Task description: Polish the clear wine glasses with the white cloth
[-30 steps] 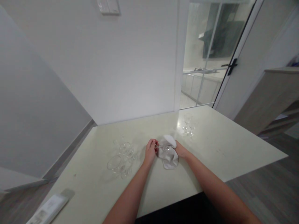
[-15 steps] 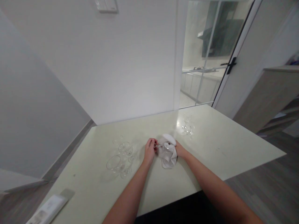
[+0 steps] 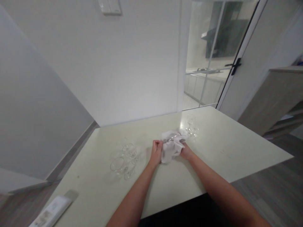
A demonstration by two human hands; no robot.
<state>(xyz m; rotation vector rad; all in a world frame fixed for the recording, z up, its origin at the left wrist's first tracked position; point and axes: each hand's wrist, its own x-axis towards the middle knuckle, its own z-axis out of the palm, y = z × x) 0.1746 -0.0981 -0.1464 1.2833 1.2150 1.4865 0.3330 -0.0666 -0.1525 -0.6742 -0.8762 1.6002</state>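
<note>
Above the middle of a pale table [image 3: 213,157] my two hands work on a clear stemmed glass [image 3: 172,136]. My left hand [image 3: 156,152] is closed round the glass's foot end. A white cloth [image 3: 170,147] is bunched over the glass's bowl, and my right hand [image 3: 186,150] grips that cloth from the right side. Most of the glass is hidden by the cloth.
Several clear stemmed glasses [image 3: 124,157] stand on the table to the left of my hands. More glasses [image 3: 191,127] stand at the back right. A flat white packet [image 3: 50,211] lies at the near left edge. Behind are a white wall and a glass door [image 3: 213,53].
Both hands have lifted slightly and moved away from me with the glass and cloth. The cloth, which hung down below the glass, is now bunched up around it.
</note>
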